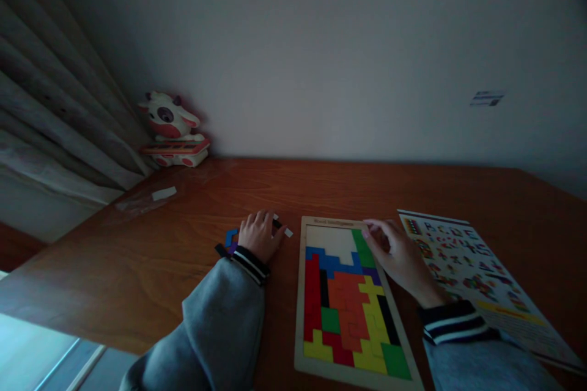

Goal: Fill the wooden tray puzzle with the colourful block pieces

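Puzzle board (349, 311) between hands; right grip (365, 227) at far-right corner.

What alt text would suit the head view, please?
The right hand is at the far right corner of a pale wooden puzzle tray mostly filled with colourful flat pieces; the left hand partly covers loose pieces on the brown wooden table. A white printed sheet lies at right.
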`<state>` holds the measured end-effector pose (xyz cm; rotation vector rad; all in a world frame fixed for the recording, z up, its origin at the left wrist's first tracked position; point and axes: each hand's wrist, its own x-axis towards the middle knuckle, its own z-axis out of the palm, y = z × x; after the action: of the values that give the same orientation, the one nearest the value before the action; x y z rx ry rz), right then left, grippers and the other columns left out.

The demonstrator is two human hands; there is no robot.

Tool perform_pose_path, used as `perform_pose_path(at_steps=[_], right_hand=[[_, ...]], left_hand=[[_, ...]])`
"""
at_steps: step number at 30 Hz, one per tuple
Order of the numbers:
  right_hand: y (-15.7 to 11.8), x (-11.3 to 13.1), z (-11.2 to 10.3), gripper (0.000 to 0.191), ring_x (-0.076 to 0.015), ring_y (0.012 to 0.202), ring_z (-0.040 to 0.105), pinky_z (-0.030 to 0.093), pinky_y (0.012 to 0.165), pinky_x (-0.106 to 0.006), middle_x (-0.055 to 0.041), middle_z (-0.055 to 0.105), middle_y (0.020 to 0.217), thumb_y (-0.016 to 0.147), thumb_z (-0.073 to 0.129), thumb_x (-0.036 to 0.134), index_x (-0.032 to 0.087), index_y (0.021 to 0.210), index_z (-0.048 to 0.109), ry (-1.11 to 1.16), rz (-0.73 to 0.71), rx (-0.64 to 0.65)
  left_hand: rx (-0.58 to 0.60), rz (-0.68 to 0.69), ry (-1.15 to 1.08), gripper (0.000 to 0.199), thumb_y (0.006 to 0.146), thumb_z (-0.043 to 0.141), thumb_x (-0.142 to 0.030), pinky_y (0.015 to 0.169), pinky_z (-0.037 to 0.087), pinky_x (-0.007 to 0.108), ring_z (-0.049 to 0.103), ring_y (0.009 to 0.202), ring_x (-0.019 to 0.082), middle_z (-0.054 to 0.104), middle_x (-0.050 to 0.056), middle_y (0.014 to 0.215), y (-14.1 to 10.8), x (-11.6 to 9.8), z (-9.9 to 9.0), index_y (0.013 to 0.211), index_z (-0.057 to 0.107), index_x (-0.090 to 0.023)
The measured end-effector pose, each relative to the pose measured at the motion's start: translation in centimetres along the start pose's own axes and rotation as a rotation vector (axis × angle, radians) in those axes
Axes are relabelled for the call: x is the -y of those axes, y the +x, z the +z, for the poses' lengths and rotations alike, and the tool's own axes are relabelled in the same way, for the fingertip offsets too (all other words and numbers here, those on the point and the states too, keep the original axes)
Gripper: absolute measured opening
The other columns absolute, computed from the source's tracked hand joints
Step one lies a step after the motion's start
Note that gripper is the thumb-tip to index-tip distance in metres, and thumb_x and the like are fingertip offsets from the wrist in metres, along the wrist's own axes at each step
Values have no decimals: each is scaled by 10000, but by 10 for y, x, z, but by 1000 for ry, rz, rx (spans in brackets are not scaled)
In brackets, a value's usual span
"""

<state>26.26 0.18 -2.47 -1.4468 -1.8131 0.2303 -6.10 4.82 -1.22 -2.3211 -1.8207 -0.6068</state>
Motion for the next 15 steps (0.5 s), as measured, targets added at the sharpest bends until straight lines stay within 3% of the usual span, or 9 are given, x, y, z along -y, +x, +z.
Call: perform_pose_path(at_steps=[6, 15], right_hand=[[-1, -2, 2, 321, -224, 879, 620, 504, 811, -389, -77, 639, 977, 962, 495, 460, 225, 1158, 593, 5, -26, 3], [0, 1, 1, 324, -206, 819, 611, 498, 768, -362, -74, 639, 983, 960, 499, 447, 216, 1170, 588, -10, 17, -38]], left_hand=[[174, -86, 32, 360, 934, 581, -453, 956, 473, 400, 639, 1080, 289, 717, 91, 1124, 3, 10, -2, 1186, 625, -200], [130, -125, -110, 399, 851, 715, -394, 930, 506, 356, 639, 1099, 264, 669, 88, 1172, 9, 16, -2, 1193, 635, -203]])
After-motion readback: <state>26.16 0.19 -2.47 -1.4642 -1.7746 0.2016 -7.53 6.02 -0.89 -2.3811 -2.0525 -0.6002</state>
